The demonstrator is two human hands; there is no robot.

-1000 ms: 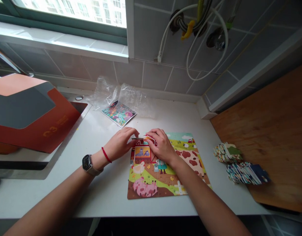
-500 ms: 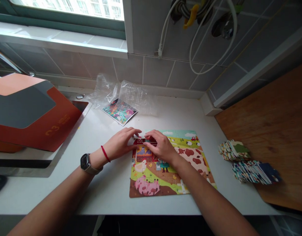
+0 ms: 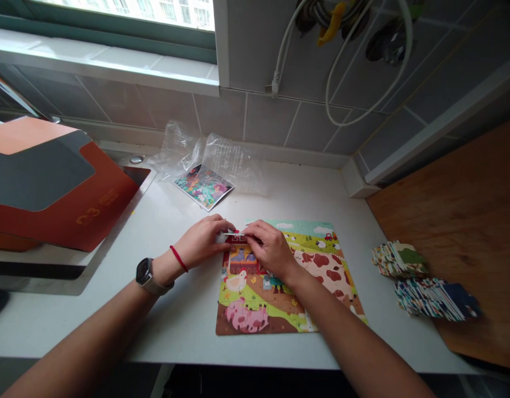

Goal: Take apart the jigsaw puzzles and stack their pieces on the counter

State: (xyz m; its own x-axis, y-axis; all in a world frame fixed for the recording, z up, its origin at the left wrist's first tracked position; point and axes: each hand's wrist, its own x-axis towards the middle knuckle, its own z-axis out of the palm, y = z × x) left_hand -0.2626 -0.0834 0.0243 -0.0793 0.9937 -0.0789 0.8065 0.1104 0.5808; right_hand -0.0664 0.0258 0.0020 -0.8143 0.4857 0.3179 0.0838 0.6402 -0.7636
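White piece (image 3: 234,234) held over puzzle (image 3: 249,296);
pinched by left hand (image 3: 203,240); right hand (image 3: 272,249) curled, its grasp cannot be told.

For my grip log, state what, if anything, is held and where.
The left hand pinches a jigsaw piece by its left end; the right hand is at its right end, whether gripping cannot be told.
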